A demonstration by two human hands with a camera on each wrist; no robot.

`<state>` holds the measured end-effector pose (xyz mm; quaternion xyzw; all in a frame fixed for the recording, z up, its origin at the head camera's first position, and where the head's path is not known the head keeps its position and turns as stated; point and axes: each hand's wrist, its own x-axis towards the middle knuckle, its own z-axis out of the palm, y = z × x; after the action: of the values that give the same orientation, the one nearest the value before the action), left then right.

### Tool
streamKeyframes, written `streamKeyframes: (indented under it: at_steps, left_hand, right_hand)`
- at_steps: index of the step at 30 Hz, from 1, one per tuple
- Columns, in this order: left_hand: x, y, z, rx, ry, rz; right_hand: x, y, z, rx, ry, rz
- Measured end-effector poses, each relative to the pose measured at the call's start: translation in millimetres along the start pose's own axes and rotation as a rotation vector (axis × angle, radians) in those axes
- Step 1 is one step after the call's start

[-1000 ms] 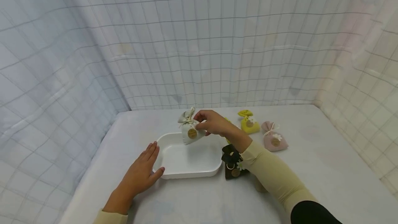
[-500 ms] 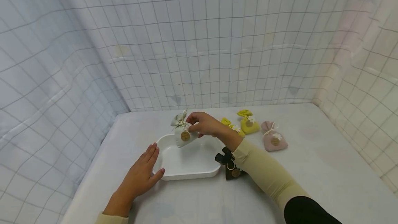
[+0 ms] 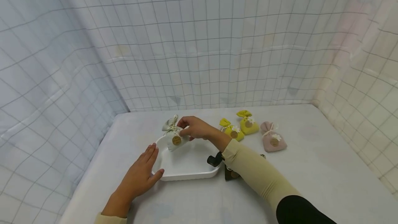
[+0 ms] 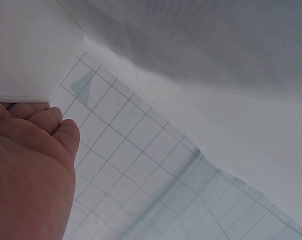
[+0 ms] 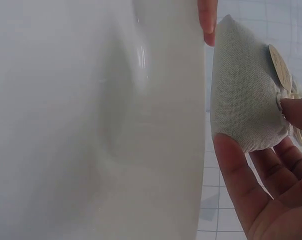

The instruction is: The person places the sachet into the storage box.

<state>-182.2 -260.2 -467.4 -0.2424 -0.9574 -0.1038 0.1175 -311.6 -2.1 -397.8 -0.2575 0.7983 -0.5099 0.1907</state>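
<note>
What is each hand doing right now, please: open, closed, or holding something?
Left hand: open, fingers straight, resting against the white tray.
Right hand: holding the grey pouch over the tray.

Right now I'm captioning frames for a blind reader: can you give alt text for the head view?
A right hand holds a pale grey sachet over the far left corner of a white tray while the left hand rests flat against the tray's left edge. Two yellow sachets and a pink sachet lie right.

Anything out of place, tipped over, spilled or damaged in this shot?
Nothing stands out. The right hand holds a pale grey fabric sachet over the white rectangular tray, the left hand rests at its rim, and nothing looks spilled or torn.
</note>
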Motion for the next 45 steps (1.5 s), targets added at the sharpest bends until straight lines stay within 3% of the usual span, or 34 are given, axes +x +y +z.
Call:
streamKeyframes:
  at_steps: [5, 12, 23, 34, 45]
  left_hand:
    - [1.1, 0.5, 1.0, 0.004, -0.007, 0.003]
    - [2.0, 2.1, -1.7, 0.001, -0.067, -0.039]
    - [1.6, 2.3, 0.7, -0.010, -0.015, 0.012]
    - [0.4, 2.1, 0.8, -0.014, -0.021, 0.007]
    - [0.4, 1.4, 0.9, -0.003, 0.008, 0.009]
  right_hand:
    - [3, 3, 7, 0.002, 0.001, 0.016]
    - [9, 9, 19, -0.041, -0.002, 0.011]
    - [12, 11, 34, -0.135, 0.001, 0.006]
    - [18, 12, 44, -0.364, 0.029, -0.052]
    - [20, 7, 49, -0.502, 0.047, -0.105]
